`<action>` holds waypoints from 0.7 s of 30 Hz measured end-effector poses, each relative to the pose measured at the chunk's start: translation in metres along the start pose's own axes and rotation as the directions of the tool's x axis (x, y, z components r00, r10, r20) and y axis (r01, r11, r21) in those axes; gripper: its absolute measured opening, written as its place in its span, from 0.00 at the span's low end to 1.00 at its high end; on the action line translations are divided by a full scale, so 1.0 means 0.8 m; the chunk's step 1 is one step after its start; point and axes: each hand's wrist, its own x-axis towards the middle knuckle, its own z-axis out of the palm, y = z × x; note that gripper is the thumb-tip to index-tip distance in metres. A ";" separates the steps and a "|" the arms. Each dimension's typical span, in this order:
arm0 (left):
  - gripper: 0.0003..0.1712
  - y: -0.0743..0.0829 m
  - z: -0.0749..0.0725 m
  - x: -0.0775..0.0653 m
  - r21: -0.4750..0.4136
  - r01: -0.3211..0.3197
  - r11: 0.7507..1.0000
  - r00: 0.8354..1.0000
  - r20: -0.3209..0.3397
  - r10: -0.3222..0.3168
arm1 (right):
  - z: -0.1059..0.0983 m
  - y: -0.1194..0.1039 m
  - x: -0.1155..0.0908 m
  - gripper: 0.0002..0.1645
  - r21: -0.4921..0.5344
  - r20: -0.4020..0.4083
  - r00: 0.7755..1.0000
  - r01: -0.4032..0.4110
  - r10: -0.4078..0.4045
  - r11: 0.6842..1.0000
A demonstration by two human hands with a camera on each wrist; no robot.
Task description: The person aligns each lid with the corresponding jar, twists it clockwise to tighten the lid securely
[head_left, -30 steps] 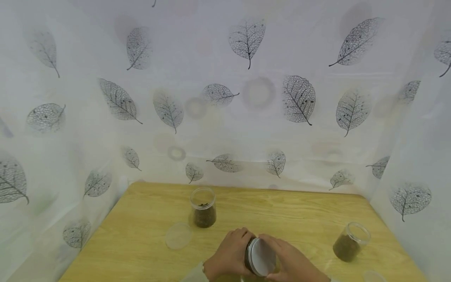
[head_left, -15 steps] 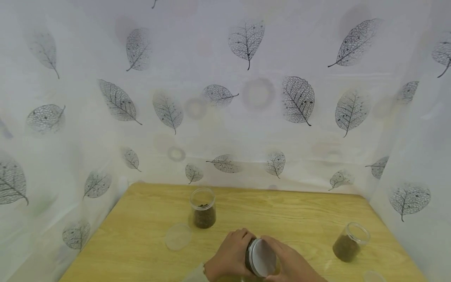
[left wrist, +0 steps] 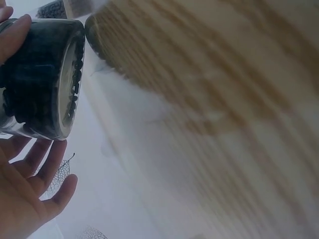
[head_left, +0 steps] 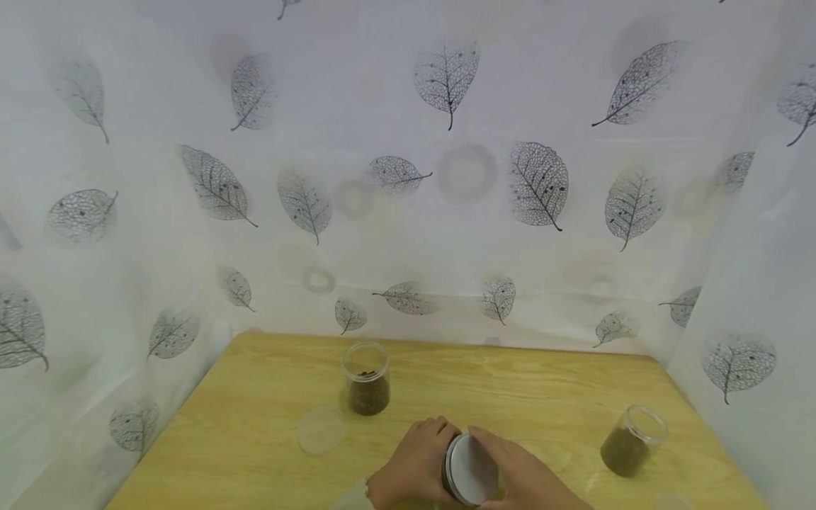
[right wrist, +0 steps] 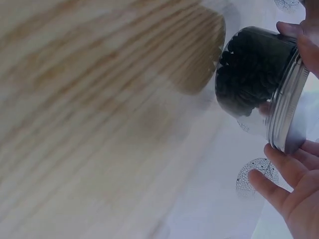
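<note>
A clear jar (right wrist: 251, 74) of small dark pieces, with a silver lid (head_left: 473, 469), is tilted between the two hands at the table's near side. My left hand (head_left: 417, 460) grips the jar's body, its fingers spread along the side and under it in the left wrist view. Around the lid's rim, my right hand (head_left: 529, 467) holds with thumb and fingers. The wrist views show the jar's base close to the wooden table (left wrist: 209, 64), which mirrors it faintly. Dark pieces lie toward the base (left wrist: 70, 94), leaving a clear gap under the lid.
An uncovered clear jar (head_left: 370, 393) with dark brown contents stands back left, a thin translucent disc (head_left: 321, 430) lying beside it. At the right is another uncovered jar (head_left: 626, 448), with a second pale disc (head_left: 673, 501) cut by the frame's bottom edge. A leaf-print curtain (head_left: 446, 234) surrounds the table.
Both hands keep their hold on the jar and lid, with hardly any motion. The whole head view has shifted slightly downward in the frame.
</note>
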 end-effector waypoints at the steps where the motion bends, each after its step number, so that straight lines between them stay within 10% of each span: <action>1: 0.44 0.000 0.001 0.000 -0.004 0.001 1.000 1.000 0.002 -0.001 | 0.000 0.000 0.000 0.60 -0.018 -0.007 1.000 0.013 -0.013 1.000; 21: 0.47 0.003 -0.008 0.005 0.109 0.000 0.994 0.999 0.044 -0.005 | -0.012 0.004 0.006 0.60 -0.162 -0.032 0.971 0.230 -0.238 0.960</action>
